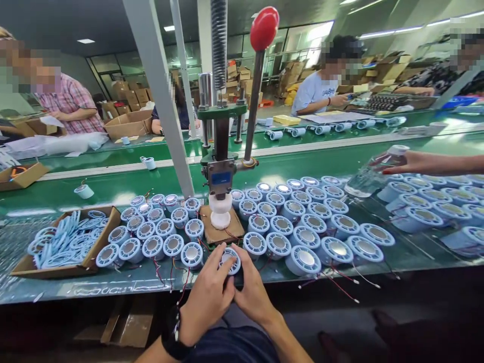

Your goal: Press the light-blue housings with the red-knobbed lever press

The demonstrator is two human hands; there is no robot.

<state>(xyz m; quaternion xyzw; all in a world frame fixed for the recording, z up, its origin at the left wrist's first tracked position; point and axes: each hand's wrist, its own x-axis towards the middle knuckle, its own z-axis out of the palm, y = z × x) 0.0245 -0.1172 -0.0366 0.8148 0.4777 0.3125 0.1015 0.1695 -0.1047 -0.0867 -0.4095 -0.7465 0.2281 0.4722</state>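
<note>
Nearest: L hand (209,290) & R hand (254,290) both part-closed, cupped round one blue round unit (233,266) at counter's (132,282) near edge, approx mid-length; L fingers partly over its top, R fingers along its R side. Black watch (174,333) on L wrist.

Just beyond: brown pad (236,229) w/ hand press (221,179) above, white tip (221,218) low over pad. More blue units w/ metal discs in rows either side, wires trailing twd near edge: L group (152,247), bigger R group (303,257). Nr counter's L end, open carton (56,271) of blue rings (71,234). Twd R end, another person's hand (414,162) holds clear container (363,179) over the units.

Farther back: green belt (113,189) w/ a few units. Press & grey post (162,91) block part of view to co-workers opposite, e.g. one in plaid shirt (81,103).
</note>
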